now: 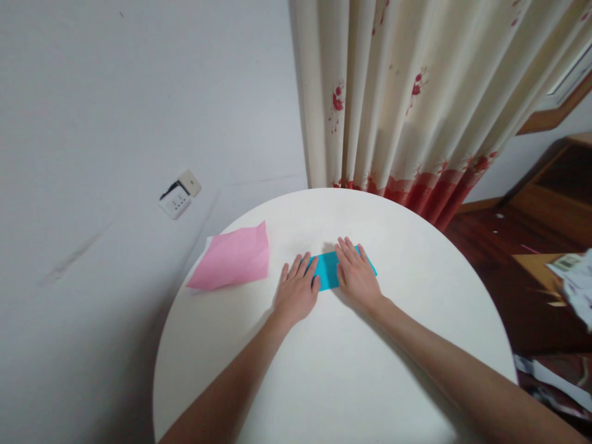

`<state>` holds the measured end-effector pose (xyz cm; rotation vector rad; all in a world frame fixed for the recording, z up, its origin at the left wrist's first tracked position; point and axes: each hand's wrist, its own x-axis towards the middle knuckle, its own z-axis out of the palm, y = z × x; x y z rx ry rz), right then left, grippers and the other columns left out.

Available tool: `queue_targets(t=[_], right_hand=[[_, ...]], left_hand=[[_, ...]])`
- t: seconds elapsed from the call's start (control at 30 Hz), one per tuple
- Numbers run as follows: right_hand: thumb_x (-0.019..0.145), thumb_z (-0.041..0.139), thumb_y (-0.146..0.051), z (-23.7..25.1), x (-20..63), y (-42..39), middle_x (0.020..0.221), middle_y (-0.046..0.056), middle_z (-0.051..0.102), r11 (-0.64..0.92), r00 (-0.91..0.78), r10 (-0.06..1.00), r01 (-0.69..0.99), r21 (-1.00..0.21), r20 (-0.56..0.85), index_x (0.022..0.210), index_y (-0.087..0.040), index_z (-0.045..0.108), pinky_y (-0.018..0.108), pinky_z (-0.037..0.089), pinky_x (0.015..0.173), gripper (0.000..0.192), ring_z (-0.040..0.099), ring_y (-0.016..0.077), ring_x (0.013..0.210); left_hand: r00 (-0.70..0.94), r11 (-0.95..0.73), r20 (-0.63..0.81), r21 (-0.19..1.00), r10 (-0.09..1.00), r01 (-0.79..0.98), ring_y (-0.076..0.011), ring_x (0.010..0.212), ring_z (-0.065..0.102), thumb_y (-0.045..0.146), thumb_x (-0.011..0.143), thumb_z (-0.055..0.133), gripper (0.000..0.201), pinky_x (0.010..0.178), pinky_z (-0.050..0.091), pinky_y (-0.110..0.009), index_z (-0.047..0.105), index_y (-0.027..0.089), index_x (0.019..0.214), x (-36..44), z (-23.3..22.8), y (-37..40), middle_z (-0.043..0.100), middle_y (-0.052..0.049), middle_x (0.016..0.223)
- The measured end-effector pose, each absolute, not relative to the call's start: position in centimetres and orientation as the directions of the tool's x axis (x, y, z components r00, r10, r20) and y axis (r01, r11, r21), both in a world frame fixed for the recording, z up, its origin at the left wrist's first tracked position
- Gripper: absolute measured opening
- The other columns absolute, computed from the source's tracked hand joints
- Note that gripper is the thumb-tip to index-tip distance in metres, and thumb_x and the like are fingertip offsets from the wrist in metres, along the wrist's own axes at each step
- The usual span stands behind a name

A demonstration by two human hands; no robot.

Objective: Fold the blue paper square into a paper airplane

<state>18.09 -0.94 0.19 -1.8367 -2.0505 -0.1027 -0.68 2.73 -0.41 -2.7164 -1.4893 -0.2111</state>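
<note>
Left hand (297,290) and right hand (356,271) – both flat, gripping nothing – press blue paper (327,270) (folded); table (333,370).

Item inspected: one piece of blue paper (328,269), turquoise in colour, lying flat on the white round table (351,382), somewhat toward its far half. Its visible outline is a narrow strip, long side running left to right and slightly slanted, the right end sitting a little farther down. Surface appears smooth; whether it is one layer or folded over cannot be told. Both ends are covered: the left hand (296,291) lies flat over the left end, the right hand (356,274) flat over the right portion, fingers extended and pressed down. Only the middle section and a right corner show.
</note>
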Motion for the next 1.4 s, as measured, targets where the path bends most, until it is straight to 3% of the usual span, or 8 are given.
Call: queue_targets(t=[0.1, 0.27, 0.4, 0.6, 0.73, 0.83, 1.2, 1.4], right_hand=[[0.099, 0.033, -0.019, 0.0, 16.1, -0.6, 0.166, 0.013, 0.027, 0.250, -0.182, 0.943, 0.939, -0.236, 0.277, 0.153, -0.005, 0.040, 0.046, 0.013, 0.126, 0.056, 0.014, 0.0249, 0.156], [0.102, 0.035, -0.028, -0.5, 16.2, -0.1, 0.165, 0.012, 0.030, 0.270, -0.228, 0.958, 0.921, -0.280, 0.172, 0.155, -0.009, 0.039, 0.050, 0.017, 0.124, 0.057, 0.023, 0.0266, 0.154], [0.103, 0.034, -0.033, -0.7, 16.6, -0.1, 0.165, 0.010, 0.028, 0.281, -0.243, 0.956, 0.922, -0.268, 0.164, 0.156, -0.014, 0.039, 0.052, 0.015, 0.124, 0.056, 0.021, 0.0266, 0.154], [0.104, 0.032, -0.035, -0.9, 16.4, 0.0, 0.165, 0.009, 0.028, 0.288, -0.253, 0.954, 0.921, -0.262, 0.159, 0.157, -0.013, 0.036, 0.052, 0.015, 0.124, 0.058, 0.020, 0.0262, 0.154], [0.103, 0.031, -0.033, -0.8, 16.5, 0.0, 0.165, 0.010, 0.028, 0.301, -0.269, 0.951, 0.915, -0.269, 0.152, 0.157, -0.010, 0.034, 0.050, 0.015, 0.125, 0.059, 0.021, 0.0255, 0.154], [0.103, 0.032, -0.032, -0.7, 16.6, 0.1, 0.165, 0.010, 0.029, 0.306, -0.274, 0.950, 0.913, -0.268, 0.153, 0.157, -0.008, 0.034, 0.050, 0.014, 0.125, 0.059, 0.021, 0.0256, 0.154], [0.101, 0.031, -0.027, -0.6, 16.5, 0.1, 0.165, 0.009, 0.029, 0.264, -0.230, 0.961, 0.924, -0.276, 0.151, 0.157, -0.010, 0.035, 0.049, 0.012, 0.125, 0.059, 0.021, 0.0242, 0.154], [0.102, 0.031, -0.030, -0.8, 16.5, 0.1, 0.165, 0.011, 0.028, 0.197, -0.160, 0.975, 0.944, -0.263, 0.157, 0.156, -0.008, 0.035, 0.052, 0.012, 0.124, 0.059, 0.021, 0.0264, 0.154]], left_hand=[[0.534, -0.542, 0.139, 0.021, 0.834, 0.840, -0.0250, 0.154, 0.023, 0.039, 0.106, 0.027, 0.053, 0.123, 0.024, -0.054, 0.035, 0.026, 0.157, -0.8, -0.5, 2.7, 0.026, -0.002, 0.166], [0.545, -0.551, 0.138, 0.008, 0.827, 0.835, -0.0253, 0.154, 0.023, 0.038, 0.106, 0.028, 0.053, 0.123, 0.025, -0.054, 0.036, 0.025, 0.157, -1.0, -0.5, 2.6, 0.027, -0.002, 0.166], [0.540, -0.546, 0.136, 0.009, 0.831, 0.838, -0.0265, 0.154, 0.025, 0.038, 0.105, 0.030, 0.053, 0.123, 0.026, -0.056, 0.036, 0.026, 0.156, -1.0, -0.6, 2.6, 0.027, -0.003, 0.166], [0.575, -0.583, 0.175, -0.006, 0.799, 0.813, -0.0264, 0.154, 0.024, 0.030, 0.105, 0.028, 0.052, 0.124, 0.012, -0.063, 0.039, 0.019, 0.155, -0.7, -0.8, 2.7, 0.033, -0.009, 0.163], [0.666, -0.676, 0.150, 0.018, 0.731, 0.737, -0.0230, 0.154, 0.024, 0.022, 0.104, 0.026, 0.053, 0.126, 0.019, -0.052, 0.036, 0.010, 0.155, -0.4, -0.9, 3.0, 0.032, -0.013, 0.163], [0.661, -0.671, 0.136, 0.048, 0.738, 0.740, -0.0226, 0.154, 0.025, 0.024, 0.104, 0.028, 0.054, 0.124, 0.025, -0.045, 0.035, 0.007, 0.155, -0.2, -0.9, 3.3, 0.030, -0.014, 0.164], [0.634, -0.646, 0.140, 0.061, 0.760, 0.761, -0.0229, 0.153, 0.026, 0.031, 0.105, 0.030, 0.054, 0.125, 0.024, -0.044, 0.036, 0.012, 0.155, 0.0, -0.7, 3.4, 0.031, -0.009, 0.164], [0.652, -0.663, 0.124, 0.086, 0.748, 0.744, -0.0257, 0.154, 0.025, 0.035, 0.106, 0.030, 0.055, 0.124, 0.024, -0.050, 0.033, 0.018, 0.158, 0.0, -0.4, 3.4, 0.034, -0.005, 0.164]])
